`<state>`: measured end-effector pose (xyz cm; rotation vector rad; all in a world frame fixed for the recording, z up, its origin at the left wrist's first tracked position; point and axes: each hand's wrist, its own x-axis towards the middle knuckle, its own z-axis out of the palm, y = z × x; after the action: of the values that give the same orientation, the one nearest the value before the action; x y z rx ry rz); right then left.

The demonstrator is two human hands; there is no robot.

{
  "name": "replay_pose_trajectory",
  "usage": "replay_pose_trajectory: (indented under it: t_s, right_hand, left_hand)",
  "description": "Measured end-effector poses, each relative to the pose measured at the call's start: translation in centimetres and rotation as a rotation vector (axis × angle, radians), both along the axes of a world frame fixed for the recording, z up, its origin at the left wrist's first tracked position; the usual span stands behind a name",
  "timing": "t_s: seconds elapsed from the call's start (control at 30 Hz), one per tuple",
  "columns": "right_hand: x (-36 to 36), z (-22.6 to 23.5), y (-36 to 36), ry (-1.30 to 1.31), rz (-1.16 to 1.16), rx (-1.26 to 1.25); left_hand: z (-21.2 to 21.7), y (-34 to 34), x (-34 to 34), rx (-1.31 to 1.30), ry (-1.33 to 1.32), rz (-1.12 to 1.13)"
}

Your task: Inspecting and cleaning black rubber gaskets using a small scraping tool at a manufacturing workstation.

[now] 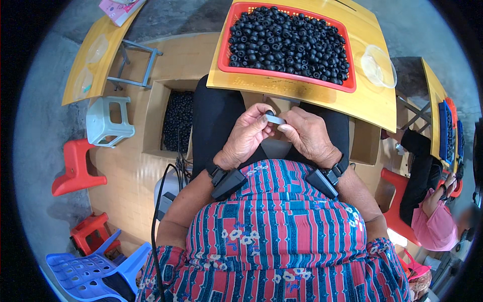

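Above my lap, just below the table's near edge, my two hands are close together. Thumb and fingers of my left hand (248, 132) pinch a small black round part (270, 112), mostly hidden by the fingertips. A short pale grey band (275, 120) runs from there to my right hand (308, 132), whose thumb and bent forefinger grip its other end. Whether the band is fixed to the black part I cannot tell. Beyond my hands, a red plastic basket (282, 75) on the yellow table (236, 82) is heaped with black hollow round parts (287, 43).
A clear round tub (378, 66) stands right of the basket. Left of my legs, a cardboard box (155, 118) holds more black parts. Stools and a blue chair (83, 272) stand at the left. At the right, a person in pink (436, 221) sits at another table.
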<state>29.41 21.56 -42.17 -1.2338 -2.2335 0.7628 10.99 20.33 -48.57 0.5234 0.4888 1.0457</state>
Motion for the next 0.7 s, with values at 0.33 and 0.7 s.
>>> replay_pose_trajectory:
  t_s: [0.33,0.7]
  right_hand:
    - [0.3,-0.7,-0.1,-0.055,0.011,0.05]
    - [-0.1,-0.3,-1.0,-0.075,0.024,0.044]
  left_hand:
    - [-0.3,-0.1,0.2,0.018,-0.017,-0.025]
    - [-0.4,-1.0,-0.3,0.024,-0.002,-0.03]
